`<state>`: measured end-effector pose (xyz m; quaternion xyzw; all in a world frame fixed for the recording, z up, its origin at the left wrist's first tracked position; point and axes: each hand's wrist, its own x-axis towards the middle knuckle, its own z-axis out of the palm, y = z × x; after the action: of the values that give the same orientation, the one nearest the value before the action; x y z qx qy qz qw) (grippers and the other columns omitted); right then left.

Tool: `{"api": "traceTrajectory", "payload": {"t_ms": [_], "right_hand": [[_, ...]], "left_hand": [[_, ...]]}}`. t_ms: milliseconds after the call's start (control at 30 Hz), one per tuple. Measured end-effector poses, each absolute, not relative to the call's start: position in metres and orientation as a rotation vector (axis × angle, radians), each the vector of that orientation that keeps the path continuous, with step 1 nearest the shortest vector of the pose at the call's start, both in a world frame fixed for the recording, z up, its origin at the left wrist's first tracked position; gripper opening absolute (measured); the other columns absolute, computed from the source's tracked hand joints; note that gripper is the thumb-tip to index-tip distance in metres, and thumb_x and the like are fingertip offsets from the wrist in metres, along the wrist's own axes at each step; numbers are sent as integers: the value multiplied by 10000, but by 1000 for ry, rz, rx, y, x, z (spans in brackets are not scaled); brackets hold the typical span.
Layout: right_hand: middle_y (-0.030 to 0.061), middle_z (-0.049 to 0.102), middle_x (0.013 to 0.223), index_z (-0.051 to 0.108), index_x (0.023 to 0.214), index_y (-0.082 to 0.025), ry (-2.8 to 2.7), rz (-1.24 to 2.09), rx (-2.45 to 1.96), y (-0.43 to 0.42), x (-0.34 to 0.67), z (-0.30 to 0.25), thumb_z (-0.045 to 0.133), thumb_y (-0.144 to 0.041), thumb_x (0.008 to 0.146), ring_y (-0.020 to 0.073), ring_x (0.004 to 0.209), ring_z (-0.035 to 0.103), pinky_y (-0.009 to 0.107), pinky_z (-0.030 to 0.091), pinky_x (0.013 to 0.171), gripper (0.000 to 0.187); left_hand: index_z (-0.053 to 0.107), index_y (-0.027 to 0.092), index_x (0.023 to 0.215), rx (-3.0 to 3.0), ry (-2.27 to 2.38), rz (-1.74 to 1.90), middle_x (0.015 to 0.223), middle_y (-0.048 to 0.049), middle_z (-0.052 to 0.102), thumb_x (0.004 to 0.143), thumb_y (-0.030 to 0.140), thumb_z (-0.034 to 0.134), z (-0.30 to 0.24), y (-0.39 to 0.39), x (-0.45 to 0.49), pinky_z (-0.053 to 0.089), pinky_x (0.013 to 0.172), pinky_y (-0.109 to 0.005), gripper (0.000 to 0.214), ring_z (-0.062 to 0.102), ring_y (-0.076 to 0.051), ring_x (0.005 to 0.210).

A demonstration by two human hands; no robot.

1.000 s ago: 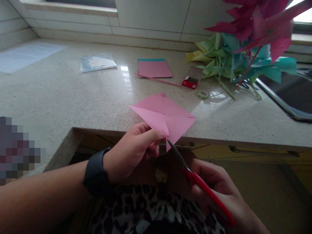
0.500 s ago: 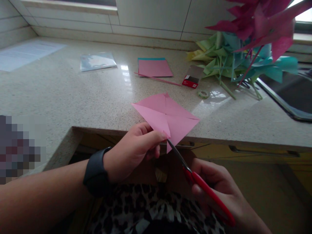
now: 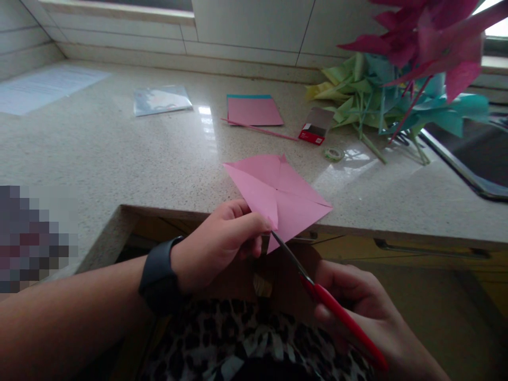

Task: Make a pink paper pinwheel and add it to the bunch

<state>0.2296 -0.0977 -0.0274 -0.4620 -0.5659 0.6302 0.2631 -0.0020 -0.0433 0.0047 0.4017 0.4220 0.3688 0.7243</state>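
From my remote seat, I watch a pink paper square point(image 3: 297, 214) swing clockwise across the counter's front edge, its right corner dipping and its near corner hanging past the stone counter point(image 3: 170, 153). The left hand point(image 3: 218, 243) pinches a folded-in flap, thumb on top and fingers partly hidden below. The right hand point(image 3: 361, 301) has its fingers curled around red-handled scissors point(image 3: 345, 317), though I cannot tell how they sit in the loops. The blade tip, on the paper's face a second ago, now meets the left thumb's end; I judge the turn brings flap and blade together, leaving little margin for that thumb.
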Motion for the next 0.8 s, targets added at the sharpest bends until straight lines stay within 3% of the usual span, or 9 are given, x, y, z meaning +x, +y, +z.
{"api": "traceTrajectory", "payload": {"t_ms": [167, 467, 633, 800], "right_hand": [[-38, 449, 559, 513, 639, -195, -1629, 1707, -1244, -95, 231, -23, 707, -541, 832, 78, 480, 367, 224, 237, 416, 441], [-1, 567, 643, 606, 633, -200, -2066, 1481, -1219, -88, 242, -7, 755, -489, 806, 124, 596, 503, 215, 378, 496, 368], [-11, 594, 638, 581, 617, -197, -2274, 1389, -1196, -90, 245, -6, 838, -410, 727, 115, 584, 525, 186, 378, 477, 351], [-1, 587, 654, 622, 634, -192, -2073, 1413, -1262, -92, 244, -12, 796, -464, 760, 120, 597, 522, 195, 413, 500, 347]], "left_hand": [[576, 176, 676, 904, 930, 777, 540, 28, 525, 790, 260, 626, 4, -42, -3, 261, 474, -220, 151, 410, -81, 478], [567, 172, 638, 915, 909, 760, 544, 30, 494, 728, 240, 626, 8, -40, -3, 257, 480, -231, 127, 392, -82, 485], [568, 165, 652, 903, 906, 758, 538, 34, 503, 756, 248, 636, 5, -38, -4, 241, 460, -205, 149, 393, -66, 470], [555, 169, 665, 877, 903, 795, 544, 57, 438, 838, 292, 623, 0, -36, -4, 261, 427, -175, 223, 415, -61, 463]]}}
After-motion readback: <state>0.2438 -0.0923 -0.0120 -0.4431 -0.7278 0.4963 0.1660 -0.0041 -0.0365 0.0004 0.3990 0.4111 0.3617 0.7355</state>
